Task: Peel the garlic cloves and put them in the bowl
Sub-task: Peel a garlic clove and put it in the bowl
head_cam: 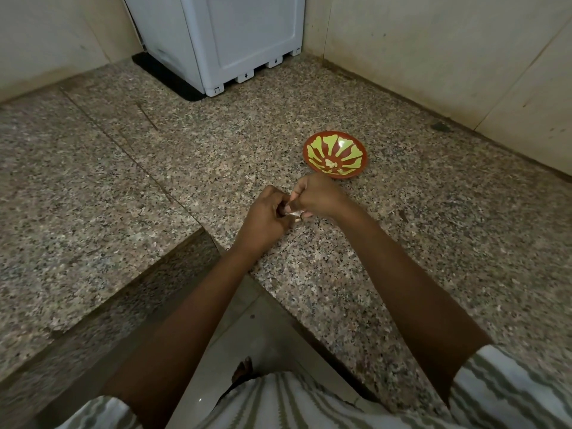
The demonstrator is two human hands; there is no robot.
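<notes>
Garlic clove (294, 213) sits pinched between both hands at frame centre: left hand (266, 218) curled tight around it, right hand (318, 198) nipping its papery skin. The bowl (335, 155), on the granite counter (433, 243) just upper right of them, holds peeled cloves (330, 164).

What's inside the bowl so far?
A few small pale pieces, probably peeled cloves, lie at the bottom of the bowl; too small to count. The left hand and right hand, pinching a clove, cover none of it.
</notes>
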